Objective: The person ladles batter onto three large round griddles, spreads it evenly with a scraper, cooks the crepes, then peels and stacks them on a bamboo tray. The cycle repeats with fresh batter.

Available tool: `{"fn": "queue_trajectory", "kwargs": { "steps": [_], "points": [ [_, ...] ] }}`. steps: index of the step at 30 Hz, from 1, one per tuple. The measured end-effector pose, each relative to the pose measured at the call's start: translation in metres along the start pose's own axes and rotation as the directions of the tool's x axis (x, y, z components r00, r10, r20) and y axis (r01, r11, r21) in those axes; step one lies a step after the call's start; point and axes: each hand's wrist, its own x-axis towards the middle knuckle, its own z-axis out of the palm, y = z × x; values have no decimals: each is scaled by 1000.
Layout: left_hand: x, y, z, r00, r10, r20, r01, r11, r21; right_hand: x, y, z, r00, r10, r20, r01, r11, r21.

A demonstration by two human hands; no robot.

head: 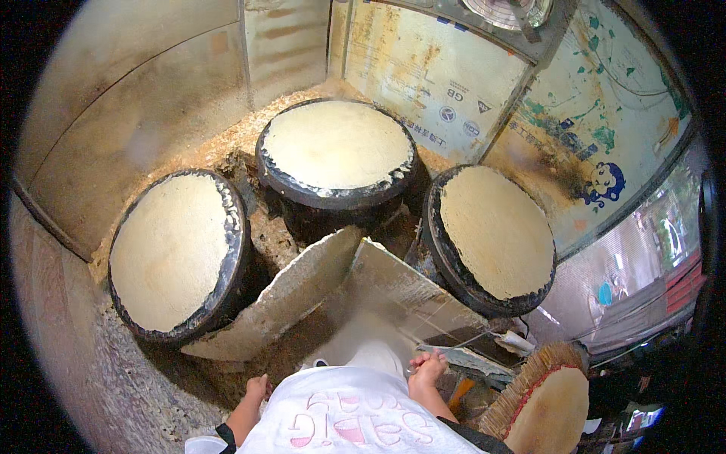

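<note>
My left hand [259, 387] hangs beside my white shirt, fingers loosely curled; whether it holds anything is not clear. My right hand [426, 369], on the other side of the shirt, is closed on a thin metal rod [473, 339] with a ring at its end; the rod points up and to the right. Three round, dark-rimmed griddles with pale batter spread over their tops surround the space before me: a left griddle [170, 252], a far middle griddle [339, 144] and a right griddle [498, 232]. Neither hand touches them.
Two boards, a left board [283, 301] and a right board [414, 289], meet at an angle between me and the griddles. A round pale-topped thing with a bristly straw edge [547, 411] stands at lower right. Stained wall panels [431, 74] stand behind; a fan [507, 8] shows at the top.
</note>
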Motion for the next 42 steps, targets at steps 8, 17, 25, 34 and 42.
{"fn": "queue_trajectory", "kwargs": {
  "steps": [8,17,25,34,42],
  "points": [
    [45,-81,45,981,-181,-70,161,962,-218,32,12,85,742,-303,598,626,634,-455],
    [57,0,22,959,-282,1,278,945,-174,118,-10,218,643,-235,729,661,-310,-683],
    [75,20,49,964,-253,-80,223,936,-272,169,-56,303,697,-153,700,598,-416,-686],
    [72,2,77,956,-158,-246,106,972,-210,293,-90,406,889,104,446,197,793,-577],
    [41,-20,109,904,-400,-154,271,811,-518,260,-69,429,876,308,372,-35,809,-587]
  ]
}}
